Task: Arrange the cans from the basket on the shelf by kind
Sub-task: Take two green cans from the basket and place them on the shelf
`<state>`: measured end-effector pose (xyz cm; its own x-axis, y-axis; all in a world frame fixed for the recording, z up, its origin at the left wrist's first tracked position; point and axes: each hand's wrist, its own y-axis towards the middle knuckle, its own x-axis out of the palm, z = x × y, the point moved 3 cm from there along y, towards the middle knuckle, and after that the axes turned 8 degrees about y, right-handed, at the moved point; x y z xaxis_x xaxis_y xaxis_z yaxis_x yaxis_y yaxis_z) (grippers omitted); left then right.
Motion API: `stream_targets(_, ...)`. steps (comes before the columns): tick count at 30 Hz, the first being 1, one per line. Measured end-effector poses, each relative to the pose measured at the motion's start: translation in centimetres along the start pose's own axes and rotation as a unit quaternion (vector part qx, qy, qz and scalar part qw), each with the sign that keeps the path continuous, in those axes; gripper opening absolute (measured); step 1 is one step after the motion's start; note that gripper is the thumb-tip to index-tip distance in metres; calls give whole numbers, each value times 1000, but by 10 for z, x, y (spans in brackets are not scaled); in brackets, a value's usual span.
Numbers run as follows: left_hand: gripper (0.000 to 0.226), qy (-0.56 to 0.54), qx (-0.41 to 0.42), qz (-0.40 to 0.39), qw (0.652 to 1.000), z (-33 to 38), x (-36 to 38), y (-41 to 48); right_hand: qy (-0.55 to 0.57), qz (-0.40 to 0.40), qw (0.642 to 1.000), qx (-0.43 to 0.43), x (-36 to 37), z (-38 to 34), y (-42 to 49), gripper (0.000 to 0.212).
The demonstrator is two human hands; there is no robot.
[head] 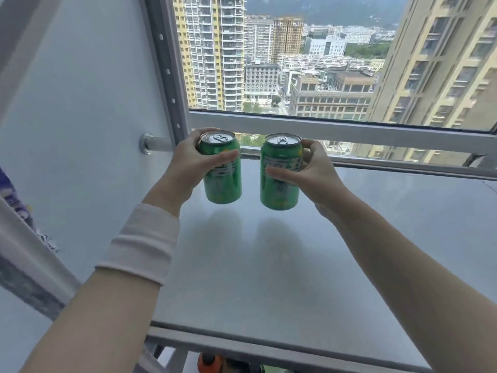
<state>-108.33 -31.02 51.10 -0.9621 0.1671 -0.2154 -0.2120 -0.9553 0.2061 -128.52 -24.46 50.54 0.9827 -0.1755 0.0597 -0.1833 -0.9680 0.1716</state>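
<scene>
Two green cans up over the shelf [269,265], one in each hand! The left hand [185,165] wraps the left can [223,181] from its left side, thumb laid across the front and the other fingers curling behind near the rim, mostly hidden by the can. The right hand [314,173] has the right can [279,184] the mirror way: thumb pressed across the label, fingers [309,146] hooked round the far side up by the top. Both grips clamp on the can bodies.

The cans sit side by side with a clear gap, both upright, the left one leaning a touch. Pull tabs show on both silver lids. The white lettering on the labels is half covered by the thumbs and too blurred to read. Soft shadows lie on the grey shelf below each can; whether the bases touch the surface is hard to judge, though they seem to hang above it.

A white sleeve [139,246] bands the left forearm. Behind runs a window [295,63] with tower blocks outside. Under the shelf's front edge something orange [209,363] peeks out, cut off by the frame. The basket is out of view.
</scene>
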Motion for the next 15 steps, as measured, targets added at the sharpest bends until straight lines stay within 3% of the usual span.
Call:
stream_targets(6,56,9,-8,-36,999,-12,-5,40,-3,-9,1000,10,12,19,45,66)
stream_targets(15,66,2,-24,-66,998,-37,-8,67,-21,-39,999,28,25,31,81,66)
